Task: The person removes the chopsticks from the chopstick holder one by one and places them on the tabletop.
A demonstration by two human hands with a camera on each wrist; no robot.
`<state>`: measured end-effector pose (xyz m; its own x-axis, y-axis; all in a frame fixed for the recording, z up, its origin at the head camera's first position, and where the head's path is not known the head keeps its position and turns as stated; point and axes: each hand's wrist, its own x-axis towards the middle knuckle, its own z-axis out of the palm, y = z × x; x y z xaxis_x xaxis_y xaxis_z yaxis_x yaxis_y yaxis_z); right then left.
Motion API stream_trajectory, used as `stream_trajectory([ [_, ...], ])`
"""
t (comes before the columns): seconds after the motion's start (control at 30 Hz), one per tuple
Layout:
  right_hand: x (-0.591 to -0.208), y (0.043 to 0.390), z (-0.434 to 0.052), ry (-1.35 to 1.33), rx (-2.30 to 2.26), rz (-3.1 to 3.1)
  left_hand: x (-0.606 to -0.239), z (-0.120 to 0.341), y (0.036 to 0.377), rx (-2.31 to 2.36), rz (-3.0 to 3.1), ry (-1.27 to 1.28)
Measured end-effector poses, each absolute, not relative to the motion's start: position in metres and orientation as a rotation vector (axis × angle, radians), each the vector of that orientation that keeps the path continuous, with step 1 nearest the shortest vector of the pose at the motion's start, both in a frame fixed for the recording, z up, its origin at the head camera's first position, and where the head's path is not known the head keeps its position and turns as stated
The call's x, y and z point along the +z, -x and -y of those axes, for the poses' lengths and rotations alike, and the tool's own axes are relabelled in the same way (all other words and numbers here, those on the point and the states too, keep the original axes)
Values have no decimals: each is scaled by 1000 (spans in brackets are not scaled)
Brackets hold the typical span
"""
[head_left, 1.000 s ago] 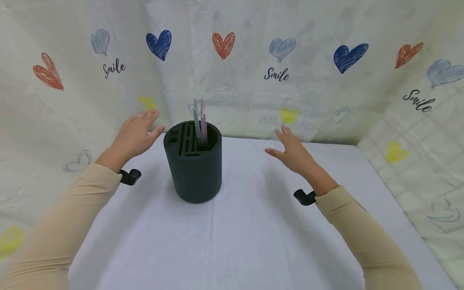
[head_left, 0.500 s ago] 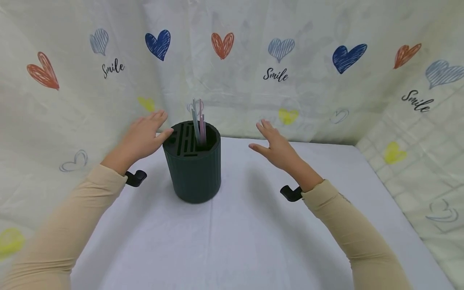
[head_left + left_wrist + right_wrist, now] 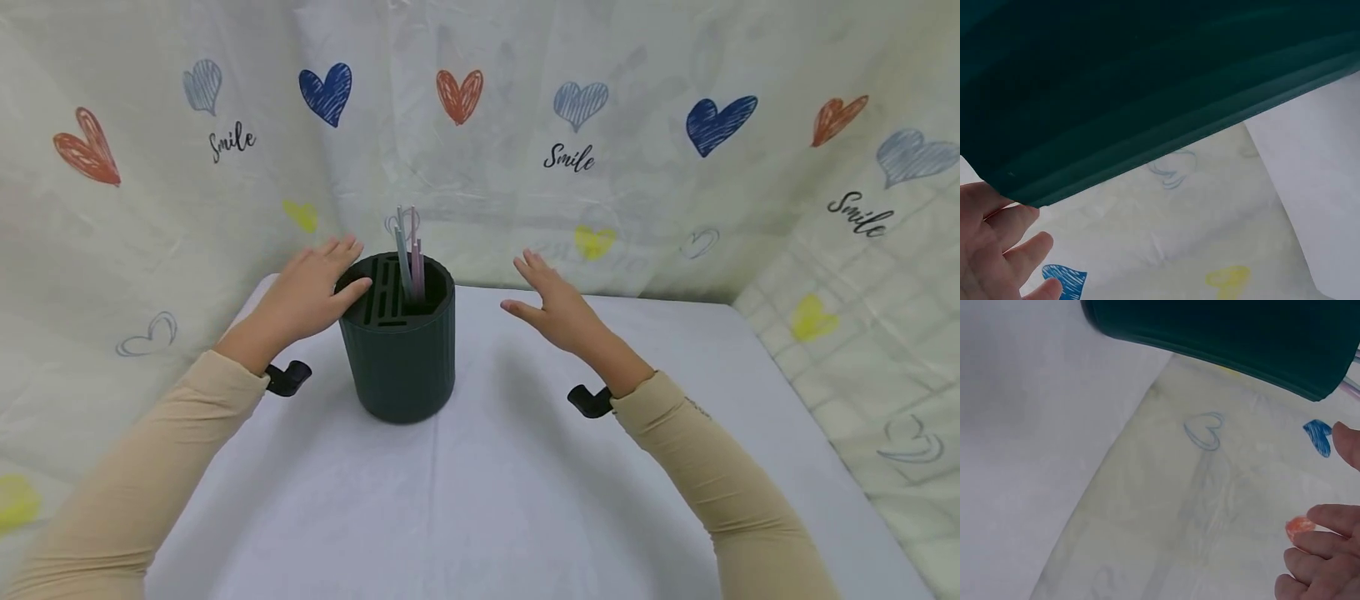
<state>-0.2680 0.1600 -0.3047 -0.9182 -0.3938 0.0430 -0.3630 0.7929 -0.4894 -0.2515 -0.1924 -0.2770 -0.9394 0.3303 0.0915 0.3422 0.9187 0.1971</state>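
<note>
A dark green ribbed cylindrical holder stands upright on the table in the head view, with slots across the left half of its top. Several thin pale blue and pink sticks rise from its open right compartment. My left hand is at the holder's upper left, fingers extended, the thumb overlapping the slotted top. In the left wrist view its fingers lie right at the rim of the holder. To the right, my right hand hovers over the table with fingers spread, apart from the holder and holding nothing.
A white cloth covers the table. Behind and to the right hangs a pale curtain printed with hearts and "Smile". Each wrist carries a small black camera mount, such as the right mount.
Both hands have moved inward toward the holder: the left rightward until its thumb overlaps the top, the right leftward over the table. The holder stays in place.
</note>
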Motion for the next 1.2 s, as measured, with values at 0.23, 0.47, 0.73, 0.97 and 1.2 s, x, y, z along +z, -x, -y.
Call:
stream_trajectory([
  [0.23, -302, 266, -154, 630, -810, -2914, -277, 184, 250, -312, 3036, 567],
  [0.47, -298, 265, -146, 658, -852, -2915, -276, 180, 248, -312, 3041, 607],
  [0.73, -295, 266, -140, 675, -868, -2900, -278, 176, 245, -340, 3043, 629],
  [0.97, -291, 272, -130, 710, -904, -2870, -280, 175, 244, -345, 3062, 660],
  [1.2, -287, 274, -119, 756, -1010, -2823, -282, 173, 243, -365, 3074, 684],
])
